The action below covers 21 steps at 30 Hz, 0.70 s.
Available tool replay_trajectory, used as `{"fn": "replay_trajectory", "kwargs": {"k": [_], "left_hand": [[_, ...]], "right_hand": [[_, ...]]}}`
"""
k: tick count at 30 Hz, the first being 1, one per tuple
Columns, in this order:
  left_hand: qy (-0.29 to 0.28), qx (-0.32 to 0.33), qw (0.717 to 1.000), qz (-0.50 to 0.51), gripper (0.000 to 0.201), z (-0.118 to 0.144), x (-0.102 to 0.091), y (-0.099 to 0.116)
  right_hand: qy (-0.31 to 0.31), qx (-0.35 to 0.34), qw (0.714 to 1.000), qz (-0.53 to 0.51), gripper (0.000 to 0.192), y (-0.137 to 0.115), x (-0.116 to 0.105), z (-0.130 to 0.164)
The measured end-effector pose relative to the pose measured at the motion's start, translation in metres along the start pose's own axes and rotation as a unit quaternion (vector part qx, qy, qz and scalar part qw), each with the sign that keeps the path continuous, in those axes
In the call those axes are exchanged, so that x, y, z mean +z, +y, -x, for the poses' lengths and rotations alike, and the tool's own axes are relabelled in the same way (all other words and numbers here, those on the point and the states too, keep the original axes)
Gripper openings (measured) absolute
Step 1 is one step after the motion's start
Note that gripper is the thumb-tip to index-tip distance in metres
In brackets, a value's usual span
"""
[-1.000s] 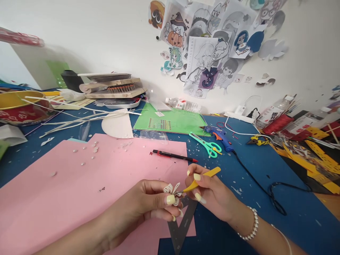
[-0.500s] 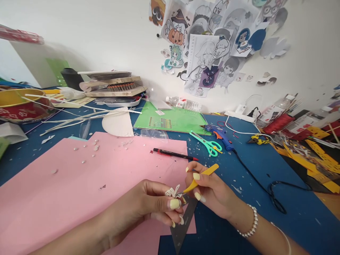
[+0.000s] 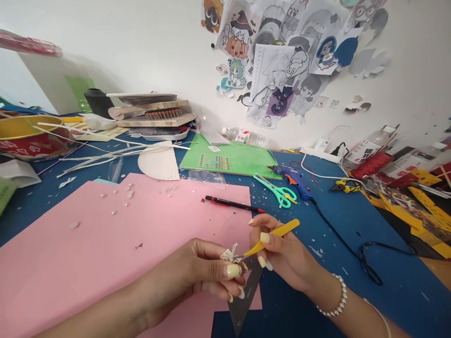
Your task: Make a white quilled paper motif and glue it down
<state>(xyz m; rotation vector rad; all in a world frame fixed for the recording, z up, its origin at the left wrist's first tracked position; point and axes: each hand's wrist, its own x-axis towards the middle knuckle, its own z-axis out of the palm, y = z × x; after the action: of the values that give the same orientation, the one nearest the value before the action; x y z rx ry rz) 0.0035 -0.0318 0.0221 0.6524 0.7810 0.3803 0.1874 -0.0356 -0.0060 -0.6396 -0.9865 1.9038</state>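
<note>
At the bottom centre of the frame my left hand (image 3: 197, 277) pinches a small white paper curl (image 3: 229, 254) between thumb and fingers, its grip closed on it. Just right of it my right hand (image 3: 282, 256) grips yellow tweezers (image 3: 271, 234), whose tips touch the curl. Below both lies a grey set square (image 3: 243, 300), half on the pink sheet (image 3: 105, 244) that fills the lower left. Beyond, at mid-frame, a red-tipped pen (image 3: 232, 203) rests on the sheet's far edge. Farther right on the blue counter (image 3: 352, 225) lie teal scissors (image 3: 276, 190) and a blue glue gun (image 3: 294, 180), just beside a green mat (image 3: 243, 162).
</note>
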Motion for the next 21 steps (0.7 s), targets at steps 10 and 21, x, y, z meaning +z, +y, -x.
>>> {"fn": "replay_trajectory", "kwargs": {"k": [10, 21], "left_hand": [[-0.012, 0.019, 1.000, -0.010, 0.007, 0.0014, 0.0011, -0.0002], [-0.055, 0.022, 0.997, 0.042, 0.015, 0.0038, 0.0018, -0.0024]], "right_hand": [[0.004, -0.038, 0.998, 0.050, 0.022, -0.0022, -0.0038, 0.0003], [0.009, -0.047, 0.999, 0.026, 0.007, -0.0074, -0.0055, -0.0002]]}}
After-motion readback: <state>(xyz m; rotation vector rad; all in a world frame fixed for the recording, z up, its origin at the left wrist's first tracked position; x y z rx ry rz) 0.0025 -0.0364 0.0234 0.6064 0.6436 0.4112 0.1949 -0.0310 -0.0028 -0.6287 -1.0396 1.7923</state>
